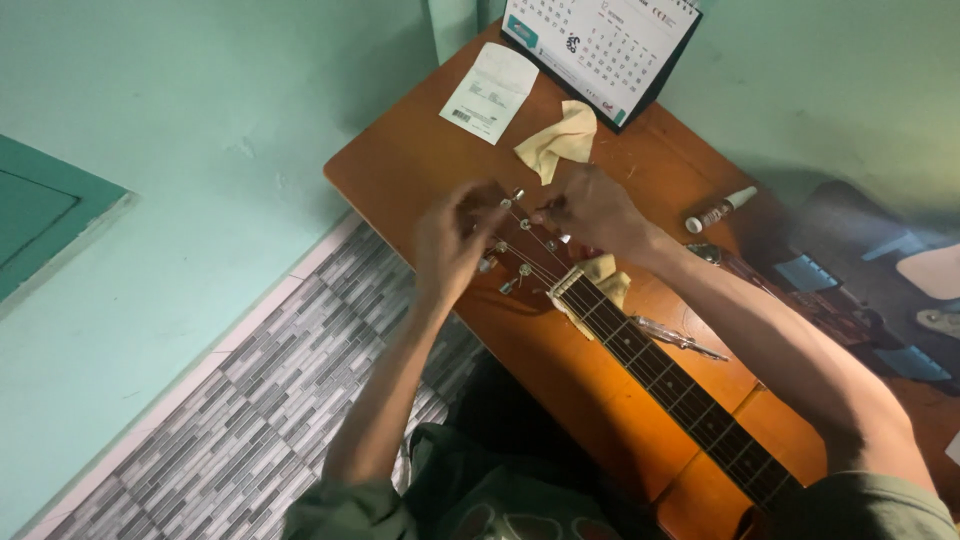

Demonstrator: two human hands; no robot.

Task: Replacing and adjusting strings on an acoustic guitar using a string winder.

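Left hand [450,245] curls around the tuning pegs of the guitar headstock [520,250], which lies on the wooden table [400,170]. Right hand [595,210] pinches a peg opposite. Pegs are small, rigid, probably slippery; strings look thin and likely fragile. Grip by fingertips.

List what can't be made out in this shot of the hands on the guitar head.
- Head view: left hand is motion-blurred; its grip is unclear.
- Right hand covers the far-side tuning pegs.
- Guitar body is cut off by the bottom edge.
- Small tube: label too small.
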